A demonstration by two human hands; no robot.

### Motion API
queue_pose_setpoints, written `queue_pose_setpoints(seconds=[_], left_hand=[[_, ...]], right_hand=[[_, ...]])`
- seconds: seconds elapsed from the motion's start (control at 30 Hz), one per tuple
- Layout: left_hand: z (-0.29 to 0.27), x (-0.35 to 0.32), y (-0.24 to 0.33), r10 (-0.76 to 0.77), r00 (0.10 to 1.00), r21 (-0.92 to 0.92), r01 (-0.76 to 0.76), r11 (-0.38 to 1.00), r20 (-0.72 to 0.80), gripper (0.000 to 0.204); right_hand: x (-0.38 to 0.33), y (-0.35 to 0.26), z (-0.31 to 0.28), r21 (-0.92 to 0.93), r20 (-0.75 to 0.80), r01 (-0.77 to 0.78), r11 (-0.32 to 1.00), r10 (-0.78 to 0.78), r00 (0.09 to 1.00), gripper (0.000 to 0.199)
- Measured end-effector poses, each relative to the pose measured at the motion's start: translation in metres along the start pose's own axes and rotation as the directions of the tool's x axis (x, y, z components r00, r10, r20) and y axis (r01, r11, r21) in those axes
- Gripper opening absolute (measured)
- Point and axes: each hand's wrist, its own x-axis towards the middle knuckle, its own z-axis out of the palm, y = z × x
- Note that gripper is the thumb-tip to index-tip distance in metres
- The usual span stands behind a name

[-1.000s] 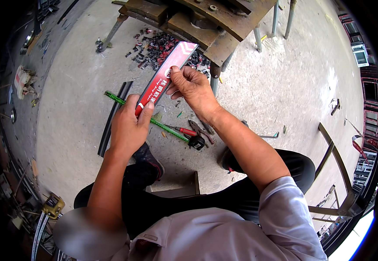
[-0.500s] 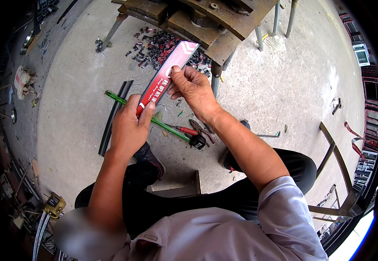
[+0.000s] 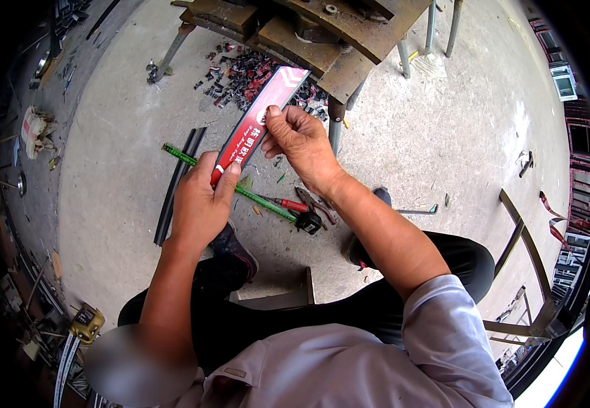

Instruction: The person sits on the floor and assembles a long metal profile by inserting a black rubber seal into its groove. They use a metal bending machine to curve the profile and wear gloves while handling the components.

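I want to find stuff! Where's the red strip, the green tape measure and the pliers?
red strip (image 3: 257,119), head view, middle of its printed face
green tape measure (image 3: 181,156), head view, bare blade left of the hands
pliers (image 3: 317,206), head view, the handles

The person wears a pale lilac-grey short-sleeved shirt (image 3: 349,360) with a buttoned collar flap near the neck, its sleeve ending above the elbow. Both forearms are bare, as are the left hand (image 3: 200,204) and right hand (image 3: 302,143). Black trousers (image 3: 274,319) cover the legs, and dark shoes (image 3: 234,248) with a red trim are on the feet.
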Motion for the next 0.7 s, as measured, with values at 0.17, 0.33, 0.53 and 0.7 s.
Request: queue_pose_setpoints(seconds=[0.17, 0.33, 0.53, 0.7], left_hand=[[0.000, 0.002, -0.002, 0.026, 1.000, 0.002, -0.026, 1.000, 0.010, 0.027], [0.000, 0.002, -0.001, 0.030, 1.000, -0.037, -0.030, 0.999, 0.009, 0.027], [-0.004, 0.003, 0.005, -0.026, 0.999, -0.037, 0.028, 0.999, 0.048, 0.030], [-0.012, 0.006, 0.007, -0.043, 0.998, -0.048, 0.045, 0.998, 0.052, 0.028]], right_hand=[[-0.001, 0.000, 0.003, 0.035, -0.031, 0.021, 0.999, -0.019, 0.999, 0.041], [-0.001, 0.001, 0.006, 0.057, -0.045, 0.030, 0.998, -0.028, 0.999, 0.042], [-0.001, 0.002, 0.009, 0.079, -0.046, 0.024, 0.997, -0.020, 0.999, 0.042], [-0.002, 0.002, 0.013, 0.106, -0.054, 0.020, 0.994, -0.014, 0.998, 0.041]])
